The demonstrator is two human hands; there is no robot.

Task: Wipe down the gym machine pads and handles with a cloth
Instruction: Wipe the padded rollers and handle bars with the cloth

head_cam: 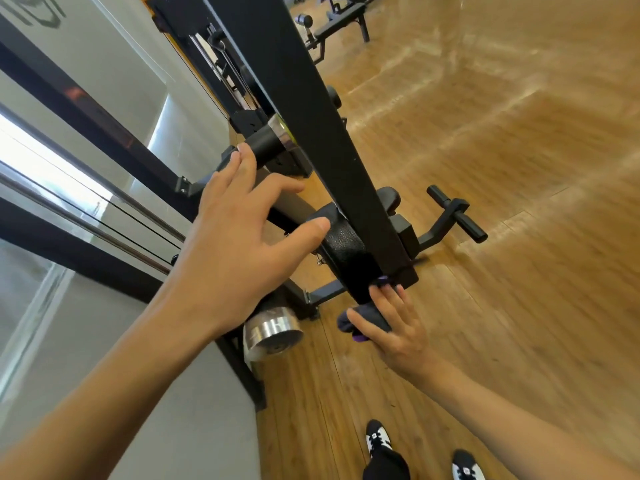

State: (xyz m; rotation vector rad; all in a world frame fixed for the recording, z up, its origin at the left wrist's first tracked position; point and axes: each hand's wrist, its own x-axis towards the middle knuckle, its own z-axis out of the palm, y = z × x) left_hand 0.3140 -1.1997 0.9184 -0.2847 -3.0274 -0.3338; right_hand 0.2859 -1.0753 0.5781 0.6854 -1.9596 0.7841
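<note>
Nearest me, my shoes stand on the wooden floor, just short of the machine's base. My right hand grips the dark cloth, its fingers curled round the bunched fabric and pressing it against the lower end of the black pad. My left hand is released, fingers spread and holding nothing, its tips at or just touching the end of the black handle higher up.

I judge the job to be in its middle: the cloth is working the pad's near end now, while the handle above and the T-shaped foot bar beyond have no cloth on them yet. Whether either has been wiped I cannot tell.

The slanted black beam crosses right over the pad, so the cloth hand has little room on that side. A chrome sleeve juts out low beside my left forearm. To the right the floor gives open room; a bench sits well apart at the far end.
</note>
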